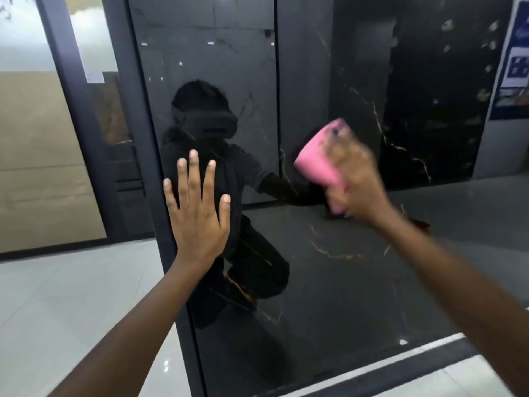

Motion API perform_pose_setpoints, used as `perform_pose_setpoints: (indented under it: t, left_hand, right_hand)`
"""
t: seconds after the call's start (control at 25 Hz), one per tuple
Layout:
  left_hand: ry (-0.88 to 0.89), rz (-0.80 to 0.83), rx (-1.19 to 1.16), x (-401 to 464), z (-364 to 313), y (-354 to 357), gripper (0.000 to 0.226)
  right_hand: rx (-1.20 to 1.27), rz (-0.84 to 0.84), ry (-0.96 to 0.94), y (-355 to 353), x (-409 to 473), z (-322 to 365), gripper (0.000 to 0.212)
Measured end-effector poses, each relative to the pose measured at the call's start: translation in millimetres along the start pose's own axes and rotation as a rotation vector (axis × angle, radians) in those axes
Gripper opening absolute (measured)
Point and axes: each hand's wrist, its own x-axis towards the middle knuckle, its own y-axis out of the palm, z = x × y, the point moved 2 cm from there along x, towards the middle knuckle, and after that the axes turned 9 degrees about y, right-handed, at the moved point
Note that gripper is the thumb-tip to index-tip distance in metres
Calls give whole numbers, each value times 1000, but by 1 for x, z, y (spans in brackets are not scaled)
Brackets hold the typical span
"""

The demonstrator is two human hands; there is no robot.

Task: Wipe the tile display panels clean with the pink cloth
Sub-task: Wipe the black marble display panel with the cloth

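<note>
**Hands on a glossy dark tile display panel**

The dark tile display panel (329, 267), veined with thin pale lines, filled the centre of the view and ran out of frame at the top and at the bottom; its polished face carried a dark reflection of the person (217, 173), in which no detail could be made out. A dark frame post (94, 116) stood to its left, with a beige panel (37, 156) beyond it, cut off at the left edge. A pale tiled floor (71, 305) lay below. A blue poster (512, 58) at the far right was cropped and too blurred to read.

The left hand (197, 213) lay flat against the panel near its left edge, palm to the surface, fingers straight, spread and pointing upward, holding nothing; its forearm entered from the lower left. The right hand (355, 179) was raised to the right, fingers curled round the pink cloth (320, 159), which was bunched and stood out above and to the left of the knuckles. Motion blur smeared this hand and the cloth, so whether the cloth touched the panel could not be told
</note>
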Motion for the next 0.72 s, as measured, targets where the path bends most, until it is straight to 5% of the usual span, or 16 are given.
perform_pose_setpoints:
  t: [0.12, 0.24, 0.28, 0.4, 0.48, 0.56, 0.72]
  left_hand:
    - [-35, -74, 0, 67, 15, -11, 61]
    - [-22, -70, 82, 91, 25, -10, 62]
    - [-25, -72, 78, 89, 25, -9, 63]
    - [-7, -76, 77, 82, 24, -8, 63]
    - [3, -78, 57, 85, 24, -10, 62]
    - [1, -77, 40, 87, 23, -11, 62]
    - [-1, -56, 46, 87, 23, -9, 62]
  right_hand:
    - [134, -290, 649, -70, 103, -83, 81]
    - [118, -367, 795, -57, 117, -43, 79]
    - [82, -325, 632, -34, 96, -7, 79]
    - [-99, 138, -381, 25, -7, 102, 70]
    - [-169, 249, -628, 16, -8, 94, 63]
    - [-162, 96, -305, -7, 46, 50, 69]
    - [168, -293, 944, -91, 180, -47, 74]
